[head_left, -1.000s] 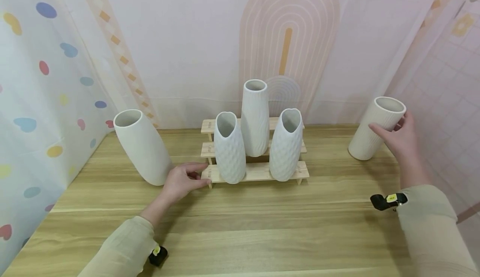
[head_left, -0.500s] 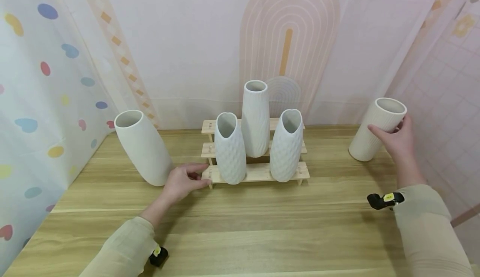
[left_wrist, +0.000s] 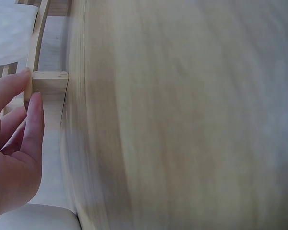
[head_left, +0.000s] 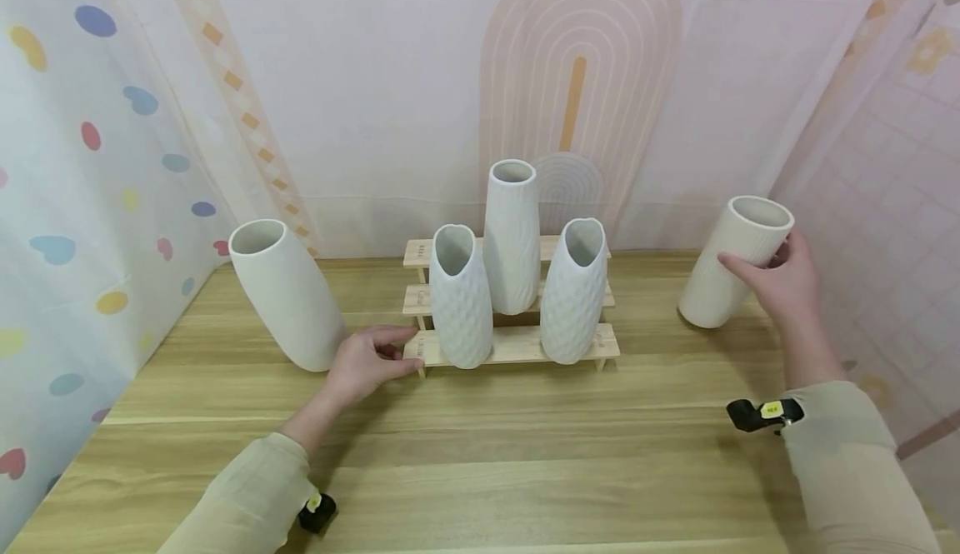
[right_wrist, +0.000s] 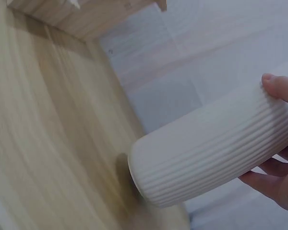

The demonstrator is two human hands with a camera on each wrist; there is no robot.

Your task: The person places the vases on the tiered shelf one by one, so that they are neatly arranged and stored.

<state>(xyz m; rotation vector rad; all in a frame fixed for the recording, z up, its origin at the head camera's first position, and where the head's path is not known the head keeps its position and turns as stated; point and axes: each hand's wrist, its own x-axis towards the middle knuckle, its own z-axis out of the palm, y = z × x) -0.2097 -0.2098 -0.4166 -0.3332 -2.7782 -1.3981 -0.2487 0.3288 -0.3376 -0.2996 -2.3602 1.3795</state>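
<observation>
The ribbed vase (head_left: 717,287) is at the right of the desk (head_left: 525,471); whether its base touches down is unclear. The right grip (head_left: 787,283) is clamped round its upper part, while the left grip (head_left: 369,362) pinches the near left end of the tiered rack (head_left: 517,344). Handling this well likely calls for a firm hold, a level base and a braced rack.

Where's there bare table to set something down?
Bare table lies before the rack, between the sleeves, and between rack and ribbed vase, held by the right hand. Crowded: the rack's left end, with the left hand and smooth vase.
</observation>
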